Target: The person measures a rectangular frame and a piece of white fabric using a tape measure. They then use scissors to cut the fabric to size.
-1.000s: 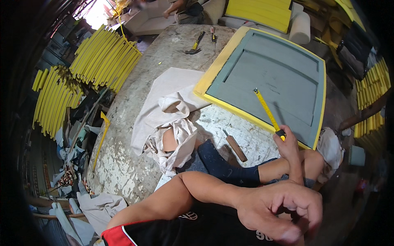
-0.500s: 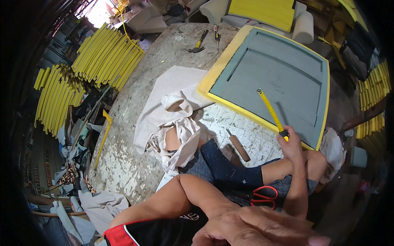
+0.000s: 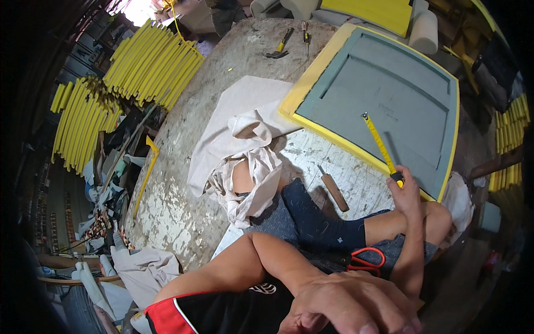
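Yellow tape measure, blade extended

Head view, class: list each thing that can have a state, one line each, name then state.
Tape measure: extended, blade lying across the panel.
Grey panel: flat on the table, yellow-edged.
Cloth: crumpled, partly under the panel.
Scissors: closed, on the lap.
Right hand: gripping the tape measure.
Left hand: empty, close to the camera.

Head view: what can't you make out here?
- Left hand: fingertips cut off by the lower edge, grip unreadable.
- Tape measure: case hidden inside the right hand.
- Red-handled scissors: blades hidden behind the left forearm.
- Hammer: small, bent near the rim.
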Available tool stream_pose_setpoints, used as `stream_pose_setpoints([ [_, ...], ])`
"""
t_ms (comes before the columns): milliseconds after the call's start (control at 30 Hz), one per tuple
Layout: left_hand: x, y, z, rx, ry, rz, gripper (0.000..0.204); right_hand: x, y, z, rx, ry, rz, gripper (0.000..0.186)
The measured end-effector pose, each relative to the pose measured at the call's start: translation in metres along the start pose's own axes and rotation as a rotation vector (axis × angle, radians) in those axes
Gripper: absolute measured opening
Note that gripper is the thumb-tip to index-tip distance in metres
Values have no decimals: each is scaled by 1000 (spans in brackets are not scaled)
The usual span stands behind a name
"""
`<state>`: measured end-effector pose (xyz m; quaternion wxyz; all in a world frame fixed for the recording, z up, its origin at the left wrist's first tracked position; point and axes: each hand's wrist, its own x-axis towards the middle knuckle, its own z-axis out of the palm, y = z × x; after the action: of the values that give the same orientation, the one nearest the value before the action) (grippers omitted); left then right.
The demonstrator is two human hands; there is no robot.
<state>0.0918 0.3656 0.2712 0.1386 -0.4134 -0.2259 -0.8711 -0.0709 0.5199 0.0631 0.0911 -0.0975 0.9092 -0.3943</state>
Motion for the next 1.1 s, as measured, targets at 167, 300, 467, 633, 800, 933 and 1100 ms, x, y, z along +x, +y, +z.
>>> stream_pose_setpoints([
  [167,-2,-1,-1,-19,-82,-22,95,-1,-9,-3,1,-9,16,45],
  [300,0,0,-16,53,-172,-95,97,0,0,-3,-3,-1,50,44],
  [467,-49,-21,-70,563,-120,-235,59,5,2,6,102,-21,40,43],
  [633,-123,-46,-175,923,708,-913,41,-1,8,16,167,-65,-50,43],
  [800,-156,-52,-210,697,904,-943,50,-17,-32,24,114,-249,-38,46],
  [933,-157,-47,-219,571,995,-844,29,-20,-42,33,120,-360,-64,47],
  [1100,-138,-34,-239,628,940,-835,20,-21,-45,34,148,-330,-132,48],
])
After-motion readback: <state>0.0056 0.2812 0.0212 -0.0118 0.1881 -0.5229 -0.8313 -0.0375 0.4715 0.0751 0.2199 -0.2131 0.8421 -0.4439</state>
